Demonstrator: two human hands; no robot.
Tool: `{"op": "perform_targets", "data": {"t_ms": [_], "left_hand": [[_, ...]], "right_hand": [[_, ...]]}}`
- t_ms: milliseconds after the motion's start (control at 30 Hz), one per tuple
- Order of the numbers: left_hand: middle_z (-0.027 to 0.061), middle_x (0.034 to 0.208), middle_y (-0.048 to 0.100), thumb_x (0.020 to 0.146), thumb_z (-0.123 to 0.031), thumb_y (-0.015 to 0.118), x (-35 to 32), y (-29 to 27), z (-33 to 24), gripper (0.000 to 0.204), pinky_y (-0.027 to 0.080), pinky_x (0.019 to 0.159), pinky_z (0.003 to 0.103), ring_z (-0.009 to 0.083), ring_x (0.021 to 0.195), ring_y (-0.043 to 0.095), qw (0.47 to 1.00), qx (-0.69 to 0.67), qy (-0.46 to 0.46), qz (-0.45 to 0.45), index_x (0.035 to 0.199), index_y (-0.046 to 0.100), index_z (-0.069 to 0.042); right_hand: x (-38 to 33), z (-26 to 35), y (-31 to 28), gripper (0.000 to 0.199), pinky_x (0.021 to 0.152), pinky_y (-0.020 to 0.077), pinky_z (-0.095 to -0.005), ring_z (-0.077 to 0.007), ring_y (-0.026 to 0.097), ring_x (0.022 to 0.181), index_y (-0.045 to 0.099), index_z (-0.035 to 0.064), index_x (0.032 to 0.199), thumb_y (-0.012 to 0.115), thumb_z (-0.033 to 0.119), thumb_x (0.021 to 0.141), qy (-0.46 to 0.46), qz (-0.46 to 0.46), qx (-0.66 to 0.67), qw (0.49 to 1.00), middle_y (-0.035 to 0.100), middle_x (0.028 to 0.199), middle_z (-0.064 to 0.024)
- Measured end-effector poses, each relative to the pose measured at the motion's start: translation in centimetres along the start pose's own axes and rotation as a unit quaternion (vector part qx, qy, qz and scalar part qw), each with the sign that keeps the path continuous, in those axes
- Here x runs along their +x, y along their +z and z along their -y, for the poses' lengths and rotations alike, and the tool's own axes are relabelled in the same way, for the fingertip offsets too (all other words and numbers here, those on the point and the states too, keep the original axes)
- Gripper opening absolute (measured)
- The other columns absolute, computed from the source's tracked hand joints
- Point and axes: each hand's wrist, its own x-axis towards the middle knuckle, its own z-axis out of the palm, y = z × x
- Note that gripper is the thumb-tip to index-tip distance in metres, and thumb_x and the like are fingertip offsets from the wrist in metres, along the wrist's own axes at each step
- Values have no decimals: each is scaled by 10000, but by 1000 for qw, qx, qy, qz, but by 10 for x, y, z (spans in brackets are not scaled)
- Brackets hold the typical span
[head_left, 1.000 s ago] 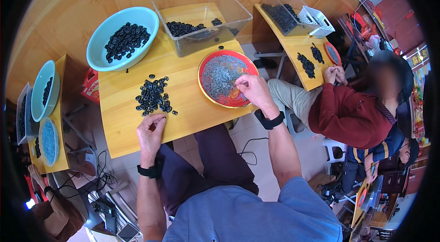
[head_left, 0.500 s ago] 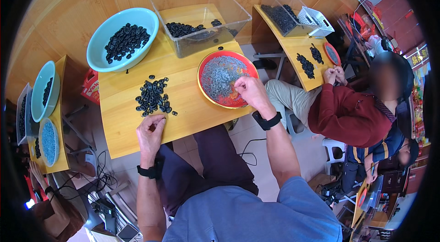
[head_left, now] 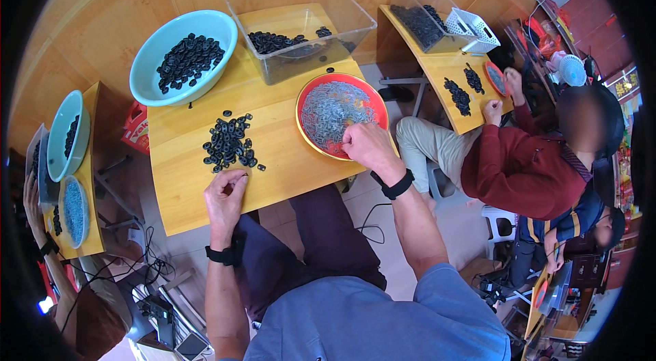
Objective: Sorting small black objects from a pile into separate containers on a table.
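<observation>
At the near edge of the wooden table, my left hand is closed in a pinch, with a small black piece just showing at the fingertips. Just beyond it lies a loose pile of small black oval pieces with holes. My right hand is at the near right side of a red bowl, its fingers curled together over the rim. What those fingers hold, if anything, is hidden. Many thin grey metal pieces, like small screws, fill the bowl.
Behind the pile stand a turquoise basin and a clear plastic box, both holding black pieces. A co-worker in a dark red top sits at a table on the right. Another person's arm reaches over a table at left.
My right hand has drawn back toward me, from over the bowl's contents to its near rim. My left hand keeps its place. The co-worker's hands on the right have moved apart.
</observation>
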Motion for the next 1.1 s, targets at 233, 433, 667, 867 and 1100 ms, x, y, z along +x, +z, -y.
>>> {"op": "perform_targets", "data": {"t_ms": [233,433,667,867,1100], "left_hand": [[22,791,672,861,-40,742,-2,-6,5,113,458,627,233,66,674,548,999,-16,-39,-4,961,727,12],[17,851,713,881,-37,730,0,1,15,136,486,664,208,42,716,584,989,-123,-81,1,1005,727,21],[13,900,703,892,-19,711,0,-7,8,153,495,705,201,45,781,614,991,-102,-82,29,1042,717,8],[62,827,671,848,-28,724,1,-6,-2,130,476,605,252,104,634,573,999,-17,-13,28,977,736,-18],[21,844,653,859,-27,726,2,-9,-2,113,444,607,226,61,656,521,999,-14,-3,40,969,732,-1]], "right_hand": [[3,7,11,109,700,544,-461,-347,688,756,728,82,753,643,149,766,-26,-34,-44,998,703,776,-145],[-12,17,-5,68,653,550,-405,-310,699,716,708,69,775,656,112,764,-48,-115,19,992,696,754,-144],[-16,107,35,46,626,534,-406,-326,682,704,664,58,814,654,97,793,-174,-63,276,943,689,748,-136],[-5,141,66,74,645,536,-415,-312,691,714,656,47,811,658,122,807,-200,-18,242,949,699,762,-133],[-3,145,67,78,641,544,-387,-288,703,710,666,42,832,678,111,798,-209,-16,225,952,708,765,-126]]}}
